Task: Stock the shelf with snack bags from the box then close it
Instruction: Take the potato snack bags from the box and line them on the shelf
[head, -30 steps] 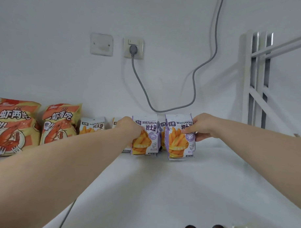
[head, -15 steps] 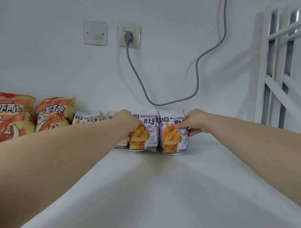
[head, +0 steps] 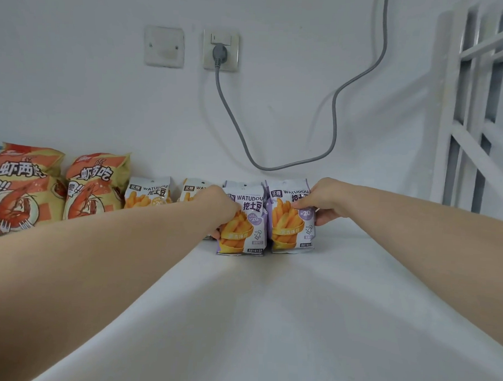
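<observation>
Two purple fries snack bags stand upright side by side on the white shelf (head: 297,306) near the wall. My left hand (head: 215,206) grips the left purple bag (head: 243,232) at its upper left edge. My right hand (head: 324,200) pinches the right purple bag (head: 290,228) at its upper right corner. Another purple bag (head: 239,184) peeks out behind them. Two white fries bags (head: 147,192) stand to the left, one partly hidden by my left hand. The box is out of view.
Two large orange shrimp-chip bags (head: 96,185) lean on the wall at far left. A grey cable (head: 241,133) hangs from a wall socket (head: 220,49) and loops just above the bags. A white metal frame (head: 472,112) rises at the right.
The view has shifted slightly. Both hands stay on the two purple bags, which stand in about the same spot on the shelf.
</observation>
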